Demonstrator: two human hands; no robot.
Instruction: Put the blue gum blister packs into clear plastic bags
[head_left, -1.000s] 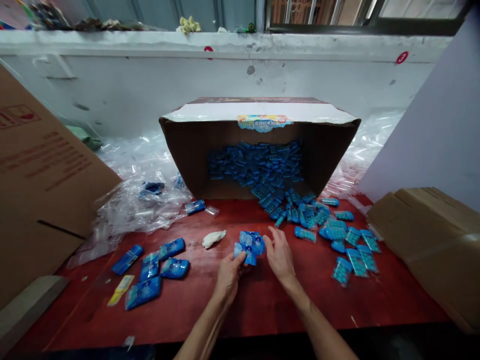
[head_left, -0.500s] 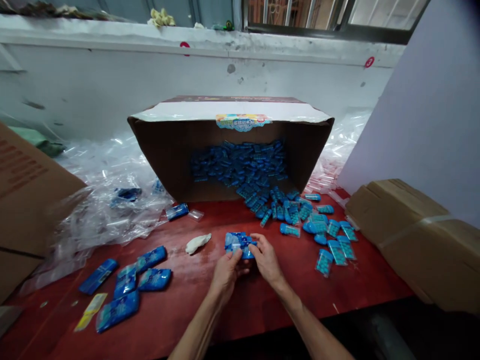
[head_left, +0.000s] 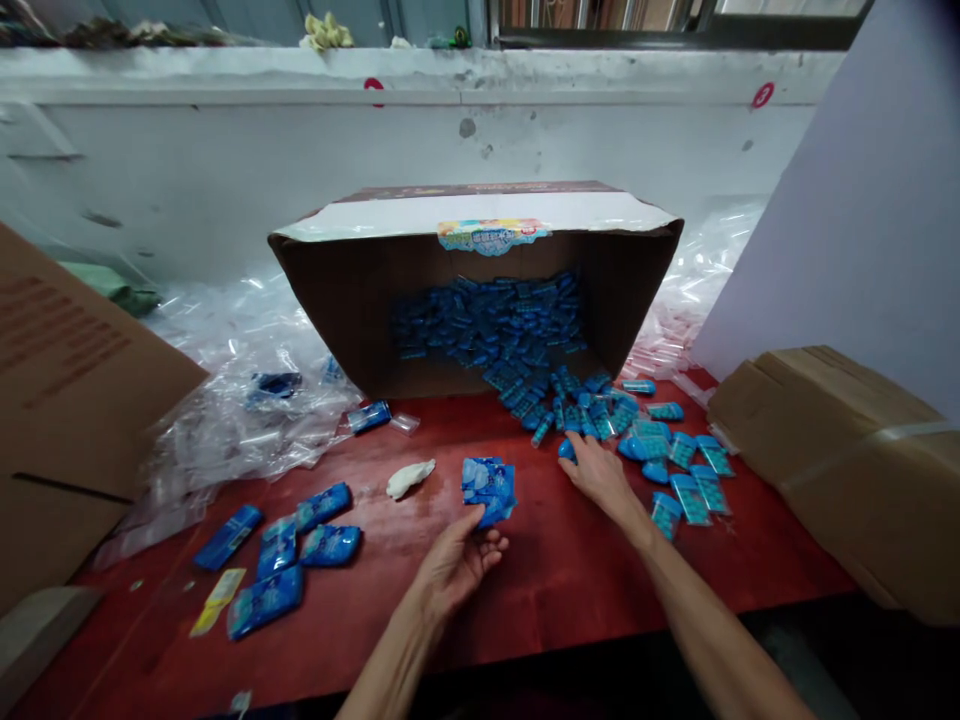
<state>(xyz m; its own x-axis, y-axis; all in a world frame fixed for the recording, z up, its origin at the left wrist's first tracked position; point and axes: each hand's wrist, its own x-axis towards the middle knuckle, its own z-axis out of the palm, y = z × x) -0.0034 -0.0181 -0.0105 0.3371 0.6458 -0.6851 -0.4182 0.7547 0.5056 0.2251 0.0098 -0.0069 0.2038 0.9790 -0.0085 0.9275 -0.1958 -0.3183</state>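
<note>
My left hand (head_left: pixel 459 562) pinches several flat blue printed wrappers (head_left: pixel 491 485), fanned and overlapping, above the red table. To the right, my right hand (head_left: pixel 598 474) has its thumb and fingertips around a small blue-capped pack (head_left: pixel 568 449) lying on the table; the rest of that pack is under the hand. Similar small packs with blue-green pieces (head_left: pixel 690 498) lie loose beside it. At the left lie several filled blue pouches (head_left: pixel 266 602). A crumpled white scrap (head_left: pixel 410 479) rests left of the wrappers.
A cardboard box (head_left: pixel 330 310) on its side, open toward me, spills a heap of blue packs (head_left: pixel 495 315). Clear plastic sleeves (head_left: pixel 247 420) pile up at the left. Brown cartons (head_left: pixel 832 460) stand right, another carton (head_left: pixel 67 400) left. A yellow-white slip (head_left: pixel 217 603) lies near the pouches.
My right hand has left the wrappers and moved right to the small pack. My left hand keeps the wrappers, which now show more spread out. The view has shifted slightly.
</note>
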